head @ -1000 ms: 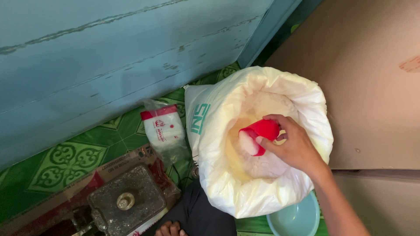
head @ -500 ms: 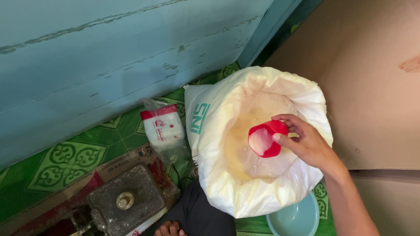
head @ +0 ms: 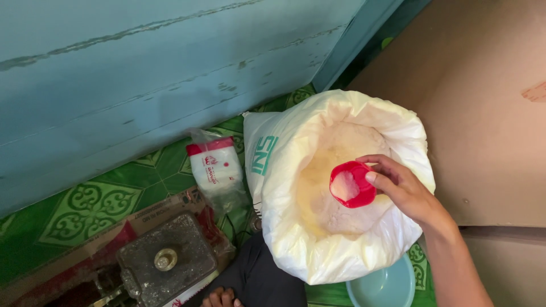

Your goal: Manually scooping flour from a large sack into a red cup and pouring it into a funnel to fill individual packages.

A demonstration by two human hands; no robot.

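Fingers [head: 378, 177] of right hand [head: 406, 193] pinch red cup [head: 352, 185] rim, centre-right; tilted cup could spill flour past white sack [head: 341, 250] onto floor.

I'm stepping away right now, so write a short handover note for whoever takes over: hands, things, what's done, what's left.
Right hand: holds the small red plastic cup, partly filled with white powder, over the open white sack.
Left hand: not in view.
The sack of white powder stands on the green patterned floor; a pale blue bowl sits below it, a small clear packet with a red top beside it.
Done: one scoop filled.
Left: unloading the scoop.
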